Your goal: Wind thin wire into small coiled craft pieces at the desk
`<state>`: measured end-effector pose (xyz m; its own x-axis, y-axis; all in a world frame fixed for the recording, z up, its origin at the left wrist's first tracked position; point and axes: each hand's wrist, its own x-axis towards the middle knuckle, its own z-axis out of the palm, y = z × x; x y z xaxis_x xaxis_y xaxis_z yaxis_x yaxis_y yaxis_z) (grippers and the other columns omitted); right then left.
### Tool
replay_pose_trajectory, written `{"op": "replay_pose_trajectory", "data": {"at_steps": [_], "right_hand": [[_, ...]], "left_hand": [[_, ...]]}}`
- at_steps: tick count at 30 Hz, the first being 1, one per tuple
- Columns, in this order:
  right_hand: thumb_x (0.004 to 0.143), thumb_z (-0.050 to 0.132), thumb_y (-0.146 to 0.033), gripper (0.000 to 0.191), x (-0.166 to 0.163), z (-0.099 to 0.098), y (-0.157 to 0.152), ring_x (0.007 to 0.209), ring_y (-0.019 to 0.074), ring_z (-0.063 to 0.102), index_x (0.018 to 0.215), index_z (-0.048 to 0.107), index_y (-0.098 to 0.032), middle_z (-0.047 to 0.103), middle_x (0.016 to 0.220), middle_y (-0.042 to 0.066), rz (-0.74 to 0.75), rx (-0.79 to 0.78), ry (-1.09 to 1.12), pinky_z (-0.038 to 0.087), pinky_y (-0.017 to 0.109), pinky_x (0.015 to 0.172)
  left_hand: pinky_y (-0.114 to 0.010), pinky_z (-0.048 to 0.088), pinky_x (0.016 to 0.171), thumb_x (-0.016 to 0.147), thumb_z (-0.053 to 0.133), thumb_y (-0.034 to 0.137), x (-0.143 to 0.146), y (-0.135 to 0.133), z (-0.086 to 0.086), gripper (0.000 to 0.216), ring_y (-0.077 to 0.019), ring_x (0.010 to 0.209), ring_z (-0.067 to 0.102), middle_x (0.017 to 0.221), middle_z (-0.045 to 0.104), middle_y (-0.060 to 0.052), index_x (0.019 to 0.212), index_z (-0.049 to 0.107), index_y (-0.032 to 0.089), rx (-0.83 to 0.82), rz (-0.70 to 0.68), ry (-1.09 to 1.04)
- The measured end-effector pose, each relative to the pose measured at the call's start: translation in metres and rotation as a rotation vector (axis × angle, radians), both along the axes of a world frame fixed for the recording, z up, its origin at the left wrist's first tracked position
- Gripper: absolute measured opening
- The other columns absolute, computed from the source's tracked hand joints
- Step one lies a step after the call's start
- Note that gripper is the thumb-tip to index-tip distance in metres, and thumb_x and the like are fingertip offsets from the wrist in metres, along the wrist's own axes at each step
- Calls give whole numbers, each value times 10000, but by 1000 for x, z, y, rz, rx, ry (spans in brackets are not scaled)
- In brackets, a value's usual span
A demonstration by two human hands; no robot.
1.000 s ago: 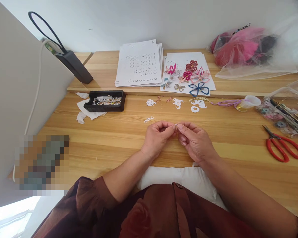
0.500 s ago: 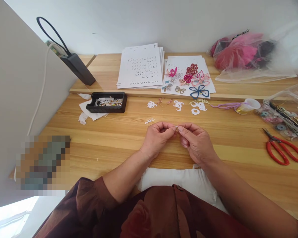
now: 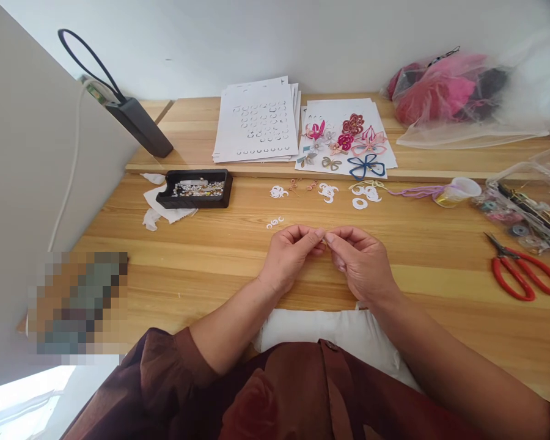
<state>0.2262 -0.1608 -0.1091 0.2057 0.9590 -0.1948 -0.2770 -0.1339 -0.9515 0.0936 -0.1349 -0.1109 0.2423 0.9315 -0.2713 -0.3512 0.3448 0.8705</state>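
Left hand (image 3: 288,260) and right hand (image 3: 362,264) are pinching tiny piece (image 3: 324,236) between thumbs and forefingers, both grips very narrow, fingertips nearly meeting; kind of piece is too small to tell. Piece is staying above middle of tabletop (image 3: 187,275). White curled paper cutouts (image 3: 275,222) are lying just beyond left hand. Black tray of beads (image 3: 195,202) is sitting toward far edge, left side. Red-handled scissors (image 3: 516,278) are lying near right edge.
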Motion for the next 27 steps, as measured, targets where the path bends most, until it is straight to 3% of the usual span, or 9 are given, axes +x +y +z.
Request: {"op": "replay_pose_trajectory", "data": {"at_steps": [18,27], "right_hand": [[633,873,-321,242,-1,5,2,399,39,347,691,684,-180,538,515,-51,-46,-104,141,218,221,382],[630,882,-326,257,0,2,2,401,37,360,703,684,-178,557,526,-45,-37,-101,158,229,215,390]], "left_hand": [[-267,508,748,713,811,360,3,-2,1,251,-130,724,629,763,692,-31,758,693,144,88,27,122],[-251,502,722,711,843,440,3,-2,1,336,-108,688,602,753,687,-27,769,714,135,68,21,75]]}}
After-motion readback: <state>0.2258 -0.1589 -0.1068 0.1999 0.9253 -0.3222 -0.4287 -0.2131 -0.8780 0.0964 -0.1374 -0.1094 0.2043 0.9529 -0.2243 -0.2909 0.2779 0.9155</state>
